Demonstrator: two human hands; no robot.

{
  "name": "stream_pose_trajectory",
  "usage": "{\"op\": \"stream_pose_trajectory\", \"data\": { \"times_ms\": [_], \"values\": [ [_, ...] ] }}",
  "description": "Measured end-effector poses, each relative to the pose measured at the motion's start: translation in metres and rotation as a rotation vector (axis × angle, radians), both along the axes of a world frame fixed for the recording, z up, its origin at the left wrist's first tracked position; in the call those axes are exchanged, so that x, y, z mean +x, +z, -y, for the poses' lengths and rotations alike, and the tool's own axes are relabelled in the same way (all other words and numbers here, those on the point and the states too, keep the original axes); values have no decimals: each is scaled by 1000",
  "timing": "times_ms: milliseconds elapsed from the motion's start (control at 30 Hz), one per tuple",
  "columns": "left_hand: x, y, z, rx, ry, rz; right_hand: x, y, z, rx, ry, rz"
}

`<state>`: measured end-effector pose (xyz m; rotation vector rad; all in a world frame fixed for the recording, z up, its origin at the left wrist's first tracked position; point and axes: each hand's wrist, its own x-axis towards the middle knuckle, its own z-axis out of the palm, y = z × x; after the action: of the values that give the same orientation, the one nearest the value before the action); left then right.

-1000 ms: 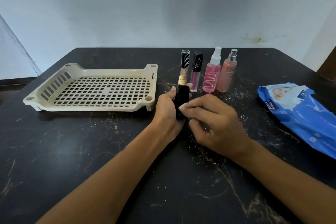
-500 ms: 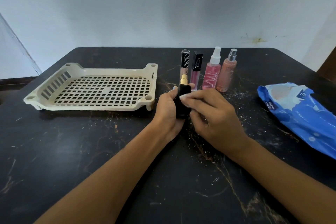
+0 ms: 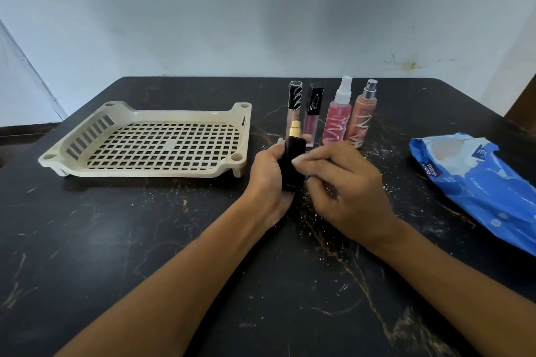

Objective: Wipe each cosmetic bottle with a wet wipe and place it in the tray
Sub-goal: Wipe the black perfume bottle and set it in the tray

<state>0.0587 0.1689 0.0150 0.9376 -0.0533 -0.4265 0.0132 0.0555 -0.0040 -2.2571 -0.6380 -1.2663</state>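
The left hand [image 3: 268, 180] has its grip wrapped around a small black bottle [image 3: 292, 165] with a gold spray top, holding it upright just above the dark marbled tabletop [image 3: 145, 240]. Its fingers curl around the bottle's far side, with the fingertips peeking past the bottle's shoulder, and the palm covers its left face. The gold nozzle stands clear above the grip; the bottle's lower end sits against the heel of the palm.

The right hand [image 3: 345, 191] comes in from the other side, its fingers bent and its fingertips [image 3: 298, 160] touching the bottle's front face near the top. I cannot tell whether there is a wipe under those fingers; none shows plainly.

Behind the hands stands a row of four more cosmetics: a lip gloss tube with a clear cap [image 3: 295, 103], a pink lip gloss with a black cap [image 3: 313, 113], a pink spray bottle [image 3: 338, 116] with a white nozzle, and a peach spray bottle [image 3: 362, 113] with a silver nozzle. All are upright and close together.

To the left sits a cream slotted plastic tray [image 3: 139, 113], nothing in it. Well off to the right lies a blue wet-wipe pack [image 3: 478, 182], flat on the tabletop.
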Motion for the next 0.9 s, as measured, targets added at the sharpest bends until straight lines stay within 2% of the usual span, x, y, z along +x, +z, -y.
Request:
{"op": "stream_pose_trajectory", "data": {
  "times_ms": [100, 267, 433, 600, 800, 900],
  "values": [
    [0, 0, -1, -14, -21, -22, -2, -1, -7, -83, 62, 33],
    [0, 0, 1, -9, 46, 51, 4, 1, -1, 96, -41, -31],
    [0, 1, 0, -5, 25, -5, -2, -1, -4, -32, 84, -9],
    [-3, 3, 0, 10, 30, 39, 2, 1, -1, 37, -53, -66],
    [-7, 8, -4, 45, -12, -40, -10, 5, -5, -53, 190, -66],
    [-9, 10, -4, 30, 8, -130, -10, 3, -4, -95, 203, -49]
  ]
}}
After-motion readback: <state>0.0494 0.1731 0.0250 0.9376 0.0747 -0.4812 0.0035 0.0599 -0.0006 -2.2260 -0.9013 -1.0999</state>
